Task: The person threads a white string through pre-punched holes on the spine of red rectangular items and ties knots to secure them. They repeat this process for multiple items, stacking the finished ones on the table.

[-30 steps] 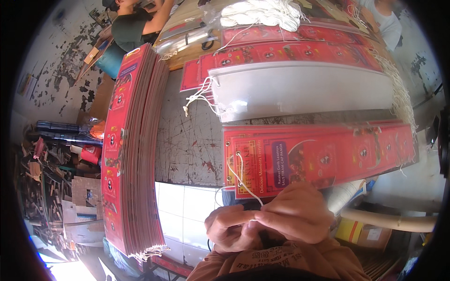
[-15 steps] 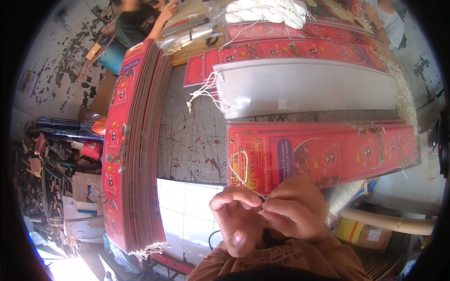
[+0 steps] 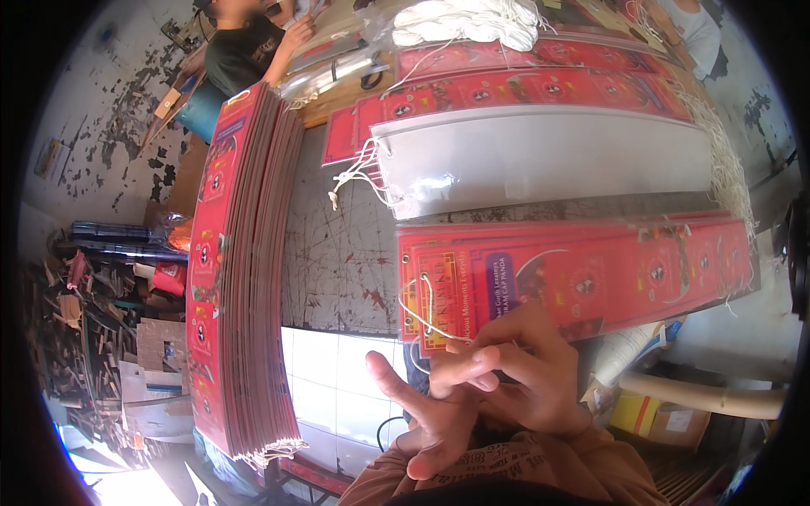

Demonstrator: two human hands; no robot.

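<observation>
Close together before my chest, both hands meet at the white cord (image 3: 437, 329) threaded through the eyelets of a long red printed hanging strip (image 3: 582, 278). My right hand (image 3: 536, 371) is closed in a pinch at the cord's end, its fingertips partly hidden. My left hand (image 3: 439, 413) has its fingers spread, one reaching across to the right fingertips. A second bit of the cord hangs in a loop at the strip's lower left corner. The strip lies on top of several similar ones, at the near edge of the table.
A tall stack of red strips (image 3: 240, 278) stands left on the scratched grey tabletop (image 3: 337, 244). Farther back lie a pale strip pile (image 3: 540, 160) with cords, more red strips (image 3: 540, 88) and a white cord bundle (image 3: 464, 21). Other people (image 3: 245, 51) sit at the far side.
My left hand has opened from a curled pinch, its fingers now spread. The right hand has shifted slightly, and the cord is drawn out longer from the strip's eyelets.
</observation>
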